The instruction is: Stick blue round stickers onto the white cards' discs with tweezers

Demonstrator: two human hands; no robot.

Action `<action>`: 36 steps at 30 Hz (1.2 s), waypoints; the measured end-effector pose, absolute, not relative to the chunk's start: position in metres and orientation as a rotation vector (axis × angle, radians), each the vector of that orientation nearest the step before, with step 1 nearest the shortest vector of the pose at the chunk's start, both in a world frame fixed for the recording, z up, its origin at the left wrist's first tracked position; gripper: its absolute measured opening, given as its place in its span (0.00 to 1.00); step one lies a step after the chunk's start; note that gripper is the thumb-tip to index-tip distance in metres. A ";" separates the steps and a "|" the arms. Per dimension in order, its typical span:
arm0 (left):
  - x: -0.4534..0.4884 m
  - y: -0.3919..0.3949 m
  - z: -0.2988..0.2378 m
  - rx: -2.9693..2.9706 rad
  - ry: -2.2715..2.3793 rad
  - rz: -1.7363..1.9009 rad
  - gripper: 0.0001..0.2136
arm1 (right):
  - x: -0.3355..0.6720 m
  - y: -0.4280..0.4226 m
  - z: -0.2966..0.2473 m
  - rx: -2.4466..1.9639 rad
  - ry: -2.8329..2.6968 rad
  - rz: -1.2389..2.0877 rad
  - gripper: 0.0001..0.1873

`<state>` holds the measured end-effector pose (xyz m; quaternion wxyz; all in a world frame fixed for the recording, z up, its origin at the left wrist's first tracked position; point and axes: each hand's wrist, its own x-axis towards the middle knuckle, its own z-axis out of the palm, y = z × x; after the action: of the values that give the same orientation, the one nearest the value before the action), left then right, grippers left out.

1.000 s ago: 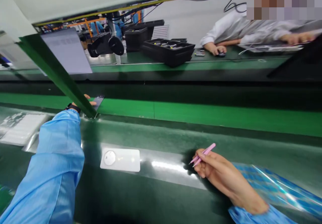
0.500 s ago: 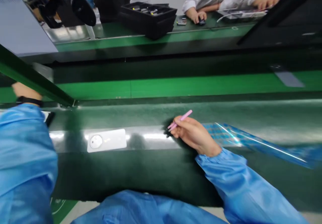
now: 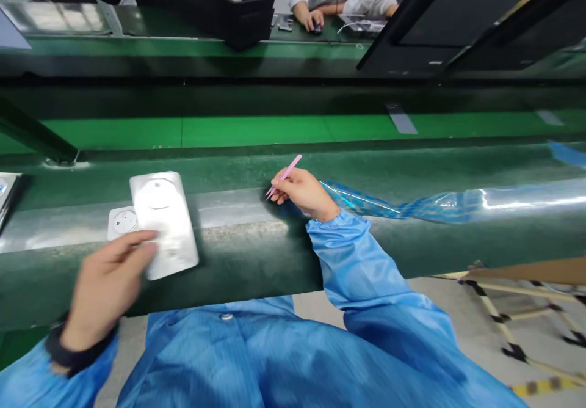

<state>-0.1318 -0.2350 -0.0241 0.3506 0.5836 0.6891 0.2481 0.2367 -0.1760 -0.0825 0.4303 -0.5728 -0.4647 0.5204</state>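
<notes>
Your left hand (image 3: 107, 286) grips white panel (image 3: 167, 225), near edge | light, stiff, slick: hold edges | your right hand (image 3: 300, 193) pinches pink tweezers (image 3: 286, 174)

Left hand (image 3: 106, 286) swinging back from beyond the green rail (image 3: 32, 130) to the near side of the green belt (image 3: 238, 267), fingertips now touching a shiny white plate (image 3: 163, 225), newly there and partly overlapping a smaller white plate (image 3: 123, 222); right hand (image 3: 300, 193) with pink tweezers (image 3: 284, 176) shifting leftward; floor (image 3: 526, 335) coming into view.
</notes>
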 end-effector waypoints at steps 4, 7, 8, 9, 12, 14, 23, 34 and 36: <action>-0.059 -0.231 -0.058 1.582 1.461 0.493 0.20 | 0.254 -0.184 -0.080 -1.464 -1.109 1.301 0.14; -0.039 -0.227 -0.067 1.721 1.333 0.295 0.19 | 0.263 -0.189 -0.081 -1.479 -1.067 1.310 0.13; -0.039 -0.227 -0.067 1.786 1.310 0.254 0.18 | 0.264 -0.189 -0.082 -1.480 -1.064 1.315 0.13; -0.039 -0.226 -0.066 1.860 1.296 0.229 0.17 | 0.265 -0.189 -0.082 -1.481 -1.067 1.322 0.12; -0.044 -0.221 -0.061 2.072 1.294 0.196 0.14 | 0.264 -0.187 -0.083 -1.496 -1.096 1.343 0.11; -0.043 -0.214 -0.060 2.208 1.320 0.215 0.13 | 0.262 -0.185 -0.082 -1.528 -1.109 1.348 0.10; -0.015 -0.172 -0.078 2.463 1.297 0.177 0.24 | 0.260 -0.185 -0.078 -1.602 -1.114 1.319 0.12; -0.011 -0.175 -0.076 2.403 1.188 0.081 0.22 | 0.265 -0.187 -0.081 -1.600 -1.156 1.316 0.12; -0.010 -0.175 -0.077 2.397 1.177 0.099 0.22 | 0.266 -0.191 -0.077 -1.570 -1.156 1.315 0.14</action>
<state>-0.0104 -0.1750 -0.0774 0.2328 0.8724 0.4284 0.0359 0.2659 -0.1911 -0.0771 0.3849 -0.6161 -0.4538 0.5161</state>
